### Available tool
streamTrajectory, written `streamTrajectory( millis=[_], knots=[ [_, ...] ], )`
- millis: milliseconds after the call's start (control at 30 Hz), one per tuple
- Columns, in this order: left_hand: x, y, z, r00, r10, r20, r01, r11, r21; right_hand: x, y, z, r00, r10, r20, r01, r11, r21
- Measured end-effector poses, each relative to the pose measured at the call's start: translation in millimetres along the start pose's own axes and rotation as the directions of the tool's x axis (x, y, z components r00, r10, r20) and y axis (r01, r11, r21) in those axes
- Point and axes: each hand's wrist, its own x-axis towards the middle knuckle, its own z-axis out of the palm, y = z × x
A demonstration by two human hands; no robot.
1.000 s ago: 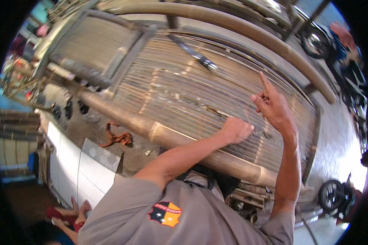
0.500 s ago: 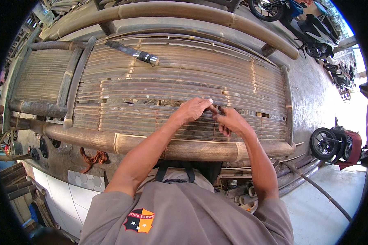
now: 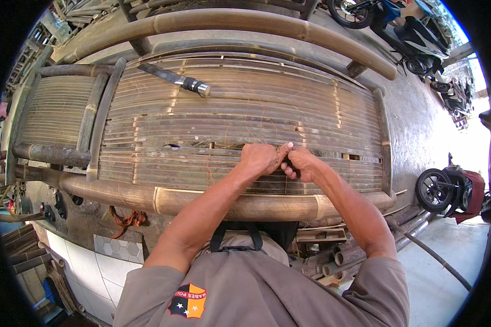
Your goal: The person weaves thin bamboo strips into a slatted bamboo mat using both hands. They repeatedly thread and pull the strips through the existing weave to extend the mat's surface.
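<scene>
My left hand (image 3: pixel 260 159) and my right hand (image 3: pixel 304 163) meet low over the slatted bamboo bench (image 3: pixel 207 122), right of its middle. Fingers of both are curled in, the thumbs close together. Whatever they pinch is too small or too hidden to make out. Just beyond them a thin reddish strand (image 3: pixel 277 128) loops over the slats; whether it runs into my fingers cannot be told. A large knife (image 3: pixel 188 83) with a dark blade and a black-wrapped, metal-capped handle lies farther back, left of my hands.
Thick bamboo poles edge the bench in front (image 3: pixel 234 205) and behind (image 3: pixel 229 19). Narrow gaps show between slats near my hands. Bamboo poles (image 3: pixel 354 253) lie below at the right, orange cloth (image 3: pixel 128 219) on the floor at left. Motorbikes (image 3: pixel 414 38) stand at the right.
My hands have come closer together and slightly nearer to me. The left fingers, stretched out before, are now curled in. The knife has stayed on the bench.
</scene>
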Motion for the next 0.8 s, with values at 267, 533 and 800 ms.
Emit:
streamTrajectory(
  millis=[267,533,800],
  knots=[
    [2,-1,-9,0.991,0.062,0.119,-0.044,0.987,-0.156,4,-2,7,0.997,0.07,-0.012,-0.067,0.982,0.175],
    [6,0,-9,0.984,0.038,0.174,-0.009,0.987,-0.163,9,2,7,0.997,0.069,-0.024,-0.059,0.956,0.289],
    [4,0,-12,0.98,0.071,0.184,-0.029,0.975,-0.221,7,0,1,0.997,0.08,0.008,-0.08,0.976,0.201]
  ],
)
